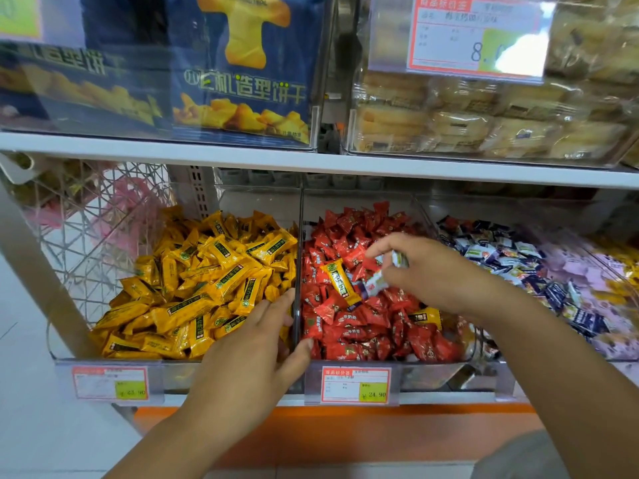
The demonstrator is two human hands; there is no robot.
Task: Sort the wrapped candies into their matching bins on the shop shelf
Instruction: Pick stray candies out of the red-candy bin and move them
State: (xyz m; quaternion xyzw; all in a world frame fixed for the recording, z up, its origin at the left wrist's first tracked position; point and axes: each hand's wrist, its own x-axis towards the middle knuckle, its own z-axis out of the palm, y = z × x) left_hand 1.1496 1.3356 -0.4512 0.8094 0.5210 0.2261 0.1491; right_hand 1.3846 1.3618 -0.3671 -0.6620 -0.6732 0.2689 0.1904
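Three clear bins sit side by side on the lower shelf. The left bin (103, 357) is full of yellow candies (207, 271). The middle bin (397, 366) holds red candies (345, 236), with stray yellow candies (340, 281) and a white one (375, 285) lying on top. The right bin holds blue-and-white candies (511, 257). My left hand (256, 344) rests on the divider (296, 288) between the yellow and red bins, fingers spread, holding nothing. My right hand (425, 267) hovers over the red bin, pinching a white candy (399, 259).
Price tags (356, 385) hang on the bin fronts. A white upper shelf board (311, 160) runs just above the bins, carrying blue biscuit boxes (238, 70) and wrapped pastries (484, 115). A wire basket (86, 229) stands at the left. Pink and yellow sweets (594, 271) lie further right.
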